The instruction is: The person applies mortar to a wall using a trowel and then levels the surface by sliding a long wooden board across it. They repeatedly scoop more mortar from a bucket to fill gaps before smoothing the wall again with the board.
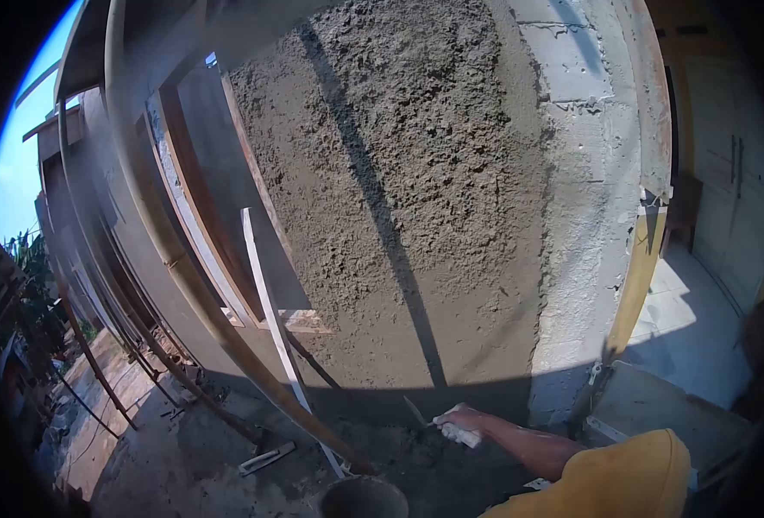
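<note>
My right hand (459, 425), pale with what looks like mortar, is closed around the handle of a trowel (415, 412) low in front of the wall. The narrow blade points up and left, in the shade near the wall's foot. Fresh grey mortar covers the wall (416, 173), rough and lumpy in the upper part and smoother towards the bottom. A yellow sleeve (606, 479) covers my upper arm. Below and left of the hand stands a bucket (363, 501), cut off by the bottom edge. My left hand is out of view.
A bamboo pole (170, 259) and a white wooden strip (270, 311) slant down across the left side. Behind them is a wooden window frame (196, 207). A plastering float (267, 458) lies on the ground. Unplastered blocks (580, 216) and a doorway (701, 198) are at right.
</note>
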Demonstrator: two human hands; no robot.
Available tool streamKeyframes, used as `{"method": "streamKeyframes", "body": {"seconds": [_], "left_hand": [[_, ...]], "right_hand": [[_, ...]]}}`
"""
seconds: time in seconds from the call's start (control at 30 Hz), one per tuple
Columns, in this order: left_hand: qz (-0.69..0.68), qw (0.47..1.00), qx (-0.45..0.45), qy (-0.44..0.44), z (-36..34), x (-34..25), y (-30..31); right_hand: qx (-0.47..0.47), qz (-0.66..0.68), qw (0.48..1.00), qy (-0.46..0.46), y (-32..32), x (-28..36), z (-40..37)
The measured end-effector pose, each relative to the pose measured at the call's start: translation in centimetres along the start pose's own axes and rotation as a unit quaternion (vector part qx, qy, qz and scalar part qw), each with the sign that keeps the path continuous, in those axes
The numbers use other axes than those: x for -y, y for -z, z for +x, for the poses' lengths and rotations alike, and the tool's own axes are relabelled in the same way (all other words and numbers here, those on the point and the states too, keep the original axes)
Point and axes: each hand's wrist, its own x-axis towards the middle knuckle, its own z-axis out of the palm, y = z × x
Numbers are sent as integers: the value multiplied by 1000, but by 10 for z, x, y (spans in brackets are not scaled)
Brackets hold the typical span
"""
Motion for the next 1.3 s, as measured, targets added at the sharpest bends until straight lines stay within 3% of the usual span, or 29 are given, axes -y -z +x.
{"method": "streamKeyframes", "body": {"seconds": [0.03,0.07,0.17,0.23,0.27,0.3,0.37,0.4,0.47,0.5,0.53,0.57,0.63,0.7,0.8,0.9,1.0,1.2,1.3], "left_hand": [[5,1000,5,-7,2,8,6],[9,1000,13,-12,6,15,10],[21,997,52,-43,26,51,28],[36,992,94,-76,41,72,37],[63,993,91,-50,-1,18,31],[74,987,127,-70,-4,20,32],[104,973,192,-68,-6,18,29],[121,964,227,-69,-8,13,28],[138,947,279,-82,-9,8,19],[156,933,311,-88,-20,-15,16],[203,912,346,-80,-26,-39,12],[225,887,388,-106,-27,-57,9],[177,875,420,-163,-16,-61,5],[123,885,427,-138,-19,-75,9],[135,873,449,-133,-17,-93,7],[152,868,451,-143,-15,-106,1],[128,872,446,-157,-20,-107,-1],[169,866,431,-190,-33,-126,-11],[182,865,413,-218,-25,-110,-9]], "right_hand": [[-38,-58,997,-40,8,-64,-24],[-55,-20,993,-105,24,-134,-24],[-119,-101,982,-110,14,-217,-91],[-124,-70,984,-106,-33,-203,-144],[-100,-106,985,-88,-47,-205,-153],[-72,-140,985,-73,-64,-207,-160],[-16,-307,949,-75,-98,-188,-161],[-41,-489,871,18,-113,-183,-156],[-94,-536,838,-47,-151,-147,-151],[-122,-543,831,-2,-161,-153,-136],[-183,-563,784,189,-178,-150,-153],[-166,-587,727,315,-190,-161,-163],[-148,-617,660,404,-194,-167,-170],[-118,-660,668,323,-177,-162,-176],[-259,-667,609,341,-169,-146,-158],[-70,-701,661,259,-172,-179,-164],[-225,-583,652,430,-160,-183,-155],[-93,-654,665,349,-173,-150,-173],[-228,-646,632,363,-165,-146,-143]]}}
